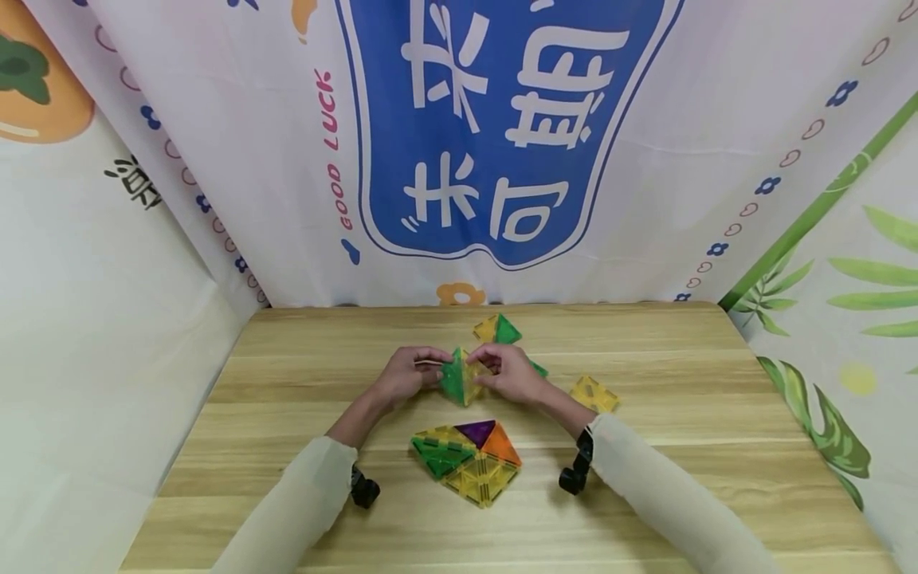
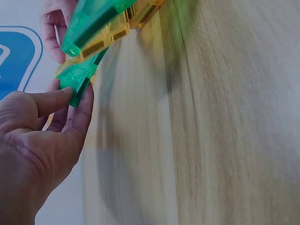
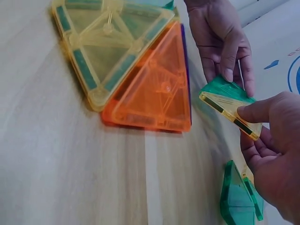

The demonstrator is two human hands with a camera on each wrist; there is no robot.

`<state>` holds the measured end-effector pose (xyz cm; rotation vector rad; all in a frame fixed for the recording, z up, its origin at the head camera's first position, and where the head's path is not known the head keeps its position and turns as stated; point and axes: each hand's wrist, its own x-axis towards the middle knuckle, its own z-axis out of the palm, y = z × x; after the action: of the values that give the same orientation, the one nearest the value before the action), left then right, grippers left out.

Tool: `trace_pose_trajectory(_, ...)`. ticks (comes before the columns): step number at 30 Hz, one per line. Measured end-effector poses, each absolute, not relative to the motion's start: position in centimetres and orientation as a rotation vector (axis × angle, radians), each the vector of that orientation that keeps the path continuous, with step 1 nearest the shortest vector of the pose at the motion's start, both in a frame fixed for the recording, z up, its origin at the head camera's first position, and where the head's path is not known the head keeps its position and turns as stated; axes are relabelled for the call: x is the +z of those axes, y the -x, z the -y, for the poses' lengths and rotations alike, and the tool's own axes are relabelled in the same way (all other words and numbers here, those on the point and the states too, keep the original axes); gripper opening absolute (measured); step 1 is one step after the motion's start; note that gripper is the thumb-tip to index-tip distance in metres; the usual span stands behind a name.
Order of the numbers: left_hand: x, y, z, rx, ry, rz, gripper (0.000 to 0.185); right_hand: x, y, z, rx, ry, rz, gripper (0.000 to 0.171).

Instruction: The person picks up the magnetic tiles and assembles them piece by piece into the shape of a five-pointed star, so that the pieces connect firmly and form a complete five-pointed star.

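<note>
Over the middle of the wooden table, my left hand (image 1: pixel 407 373) pinches a translucent green triangular magnetic tile (image 1: pixel 452 379) between thumb and fingers. Opposite it, my right hand (image 1: pixel 511 373) pinches a yellow triangular magnetic tile (image 1: pixel 470 379). The two tiles meet along one edge and stand at an angle to each other, like a ridge. In the right wrist view the yellow tile (image 3: pixel 229 110) has the green tile (image 3: pixel 225 87) behind it, and the left hand's fingers hold the green one from the far side.
Nearer the body lies a joined group of tiles: green (image 1: pixel 441 457), purple (image 1: pixel 477 432), orange (image 1: pixel 503 446) and yellow (image 1: pixel 482 478). Behind the hands are a yellow tile (image 1: pixel 485 328) and green tile (image 1: pixel 508 330). Another green tile (image 1: pixel 539 369) is partly hidden by the right hand; yellow pieces (image 1: pixel 594 394) lie right.
</note>
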<state>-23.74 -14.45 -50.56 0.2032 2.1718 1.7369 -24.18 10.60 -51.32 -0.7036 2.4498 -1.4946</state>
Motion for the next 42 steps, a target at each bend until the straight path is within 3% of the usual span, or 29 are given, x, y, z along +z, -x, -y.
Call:
trace_pose_trajectory(19,-48.6,20.6,14.9,1.634,-0.490,-2.045,0.035,-50.1,21.0,-13.1,-1.669,0.594,-2.108,0.030)
trace_pose_trajectory(37,-50.9,19.5,14.6,1.794,-0.370,-1.768,0.038,-52.1,19.9,-13.1,-1.793,0.598,-1.943,0.035)
trace_pose_trajectory(42,-51.6,19.6,14.4,1.736,-0.442,-1.886,0.034,-52.6,19.7,-13.1,-1.766,0.593,-1.964,0.035)
